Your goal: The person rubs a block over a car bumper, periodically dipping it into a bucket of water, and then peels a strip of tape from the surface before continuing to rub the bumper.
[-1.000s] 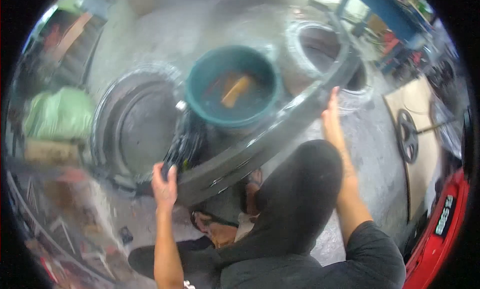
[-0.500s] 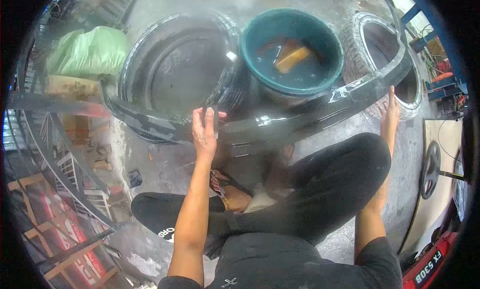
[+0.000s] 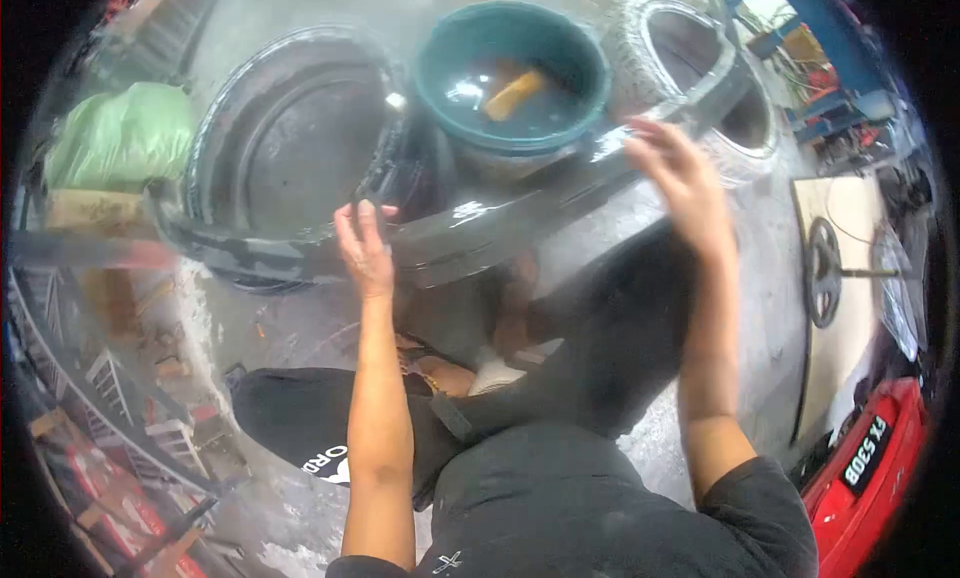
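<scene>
A long, curved, glossy black car bumper trim lies across in front of me, wet and shining in patches. My left hand is closed around its near edge, left of the middle, thumb on top. My right hand is over the right part of the trim, somewhat blurred, fingers apart and bent toward its surface. I cannot make out anything in it. Beyond the trim stands a green bucket of water, with a yellow-orange block in it.
One tyre lies behind the trim at left, another tyre at right. A green plastic bag sits on a cardboard box. At right are a steering wheel and a red car panel with a number plate. My bent legs are beneath the trim.
My right hand has left the trim's outer right edge and come inward over its surface. My left hand keeps its hold. The whole view has shifted, moving things leftward.
</scene>
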A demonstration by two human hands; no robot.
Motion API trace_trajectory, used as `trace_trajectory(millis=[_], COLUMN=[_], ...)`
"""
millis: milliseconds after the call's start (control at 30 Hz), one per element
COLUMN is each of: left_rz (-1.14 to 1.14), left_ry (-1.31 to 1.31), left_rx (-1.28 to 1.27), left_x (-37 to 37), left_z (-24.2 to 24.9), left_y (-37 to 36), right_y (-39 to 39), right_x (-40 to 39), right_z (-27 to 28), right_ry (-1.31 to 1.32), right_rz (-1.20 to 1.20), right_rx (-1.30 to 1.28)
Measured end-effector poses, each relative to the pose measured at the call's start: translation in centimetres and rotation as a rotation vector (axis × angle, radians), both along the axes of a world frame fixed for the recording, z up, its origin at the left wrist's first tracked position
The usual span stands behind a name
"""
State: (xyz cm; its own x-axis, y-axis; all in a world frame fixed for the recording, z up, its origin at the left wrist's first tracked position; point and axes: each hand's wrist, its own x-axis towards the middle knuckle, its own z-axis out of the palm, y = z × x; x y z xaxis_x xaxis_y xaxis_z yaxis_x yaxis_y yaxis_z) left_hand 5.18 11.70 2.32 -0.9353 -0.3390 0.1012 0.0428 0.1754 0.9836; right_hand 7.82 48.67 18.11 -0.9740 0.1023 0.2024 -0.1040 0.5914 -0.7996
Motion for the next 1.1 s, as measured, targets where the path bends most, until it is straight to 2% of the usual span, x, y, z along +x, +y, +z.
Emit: trace_trajectory(millis=[67,100,233,267,367,400,500,567,667,733,800,867,900,967,1000,1033,1067,1100], left_rz=[0.023,0.028,0.055,0.037,0.025,-0.003,0.003,-0.005,-0.044,-0.056,-0.046,-0.037,-0.032,-0.014,0.009,0.014,0.012,0.016], left_ry=[0.073,0.085,0.065,0.083,0.096,0.093,0.047,0.052,0.043,-0.004,0.044,0.064,0.067,0.063,0.067,0.046,0.048,0.061], left_rx=[-0.1,-0.106,-0.085,-0.028,-0.096,-0.088,-0.119,-0.105,0.039,0.045,0.063,0.017,-0.008,-0.004,0.009,0.031,0.034,0.035], left_x=[-0.2,-0.3,-0.4,-0.4,-0.7,-0.8,-0.6,-0.9,-0.7,-0.6,-0.8,-0.8,-0.9,-0.9,-1.0,-1.0,-1.0,-0.9], left_z=[-1.6,-1.7,-1.7,-1.9,-1.5,-1.7,-1.8,-2.2,-1.4,-0.4,-0.8,-1.3,-1.7,-1.5,-1.4,-1.4,-1.4,-1.4], left_y=[-0.3,-0.5,-0.3,0.0,0.3,0.0,-0.5,-1.1,-1.0,-1.1,-1.1,-1.1,-1.1,-1.0,-0.8,-0.7,-0.7,-0.6], right_y=[-0.9,-2.0,-6.8,-7.1,-10.1,-9.9,-8.4,-7.7,-6.9,-6.5,-6.6,-9.4,-11.3,-14.3,-15.7,-16.4,-16.9,-16.3], right_x=[-2.0,-3.1,-9.0,-12.3,-17.9,-18.7,-22.2,-24.6,-26.4,-25.7,-24.7,-21.6,-19.1,-14.8,-11.9,-9.9,-7.5,-5.4], right_z=[-3.4,-4.3,-4.8,-7.2,-7.7,-8.3,-13.1,-15.0,-14.9,-12.9,-10.1,-7.6,-6.4,-6.3,-8.2,-9.7,-11.2,-13.7], right_ry=[-0.066,0.062,0.059,0.063,-0.382,-0.382,-0.533,-0.622,-0.865,-0.972,-0.814,-0.556,-0.501,-0.521,-0.43,-0.299,-0.258,-0.037], right_rz=[0.016,0.039,0.156,0.24,0.326,0.333,0.157,0.185,0.352,0.467,0.602,0.585,0.513,0.694,0.712,0.835,0.877,0.96], right_rx=[0.085,0.178,0.119,0.201,0.457,0.459,0.474,0.52,0.421,0.118,-0.275,-0.5,-0.439,-0.304,-0.171,-0.027,0.02,0.253])
